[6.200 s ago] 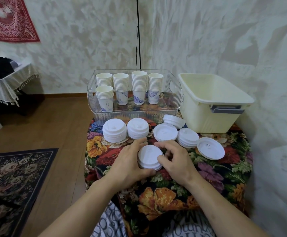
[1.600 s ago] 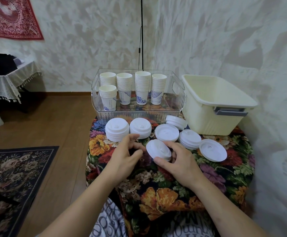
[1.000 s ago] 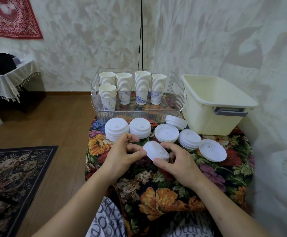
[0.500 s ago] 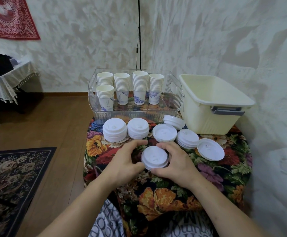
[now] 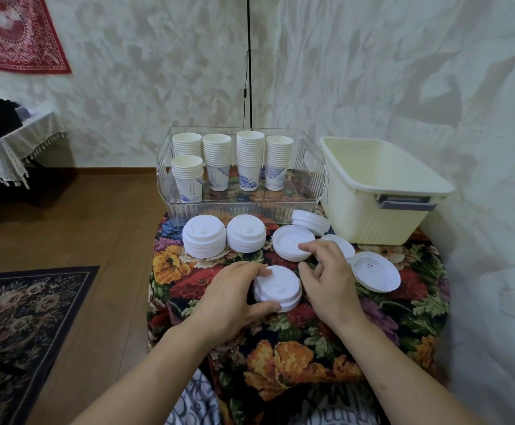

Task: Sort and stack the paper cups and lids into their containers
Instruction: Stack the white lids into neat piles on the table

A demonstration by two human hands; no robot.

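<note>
Lid stack (image 5: 277,288) sits on the floral worktop (image 5: 280,357) in front of me, near its middle. My left hand (image 5: 234,297) has its grip round the stack's left side, thumb at the near edge and fingers curled over the far edge. My right hand (image 5: 326,273) hangs just right of the stack with fingers loosely spread, holding nothing and apparently clear of it.

Remaining lids lie in loose piles between me and the bins: two tall piles (image 5: 224,236) at left, an upturned pile (image 5: 293,242) in the middle, a tilted pile (image 5: 310,220) by the cream tub (image 5: 382,191), and one flat upturned lid (image 5: 375,271) at right. Cups (image 5: 231,162) stand nested in the clear bin (image 5: 241,210).

Risks, as I judge them:
- One-sided hold on a nested stack: lifting it with the left alone could fan the lids apart or drop the lower ones.
- The right hand lies close over the upturned pile; a careless reach could knock it (or the half-hidden lids behind my fingers).
- The soft cloth may snag a lid rim if I slide rather than lift.

Writing: cups carry blue floral print and small dark marks, too small to read. No brand legible on any lid.
</note>
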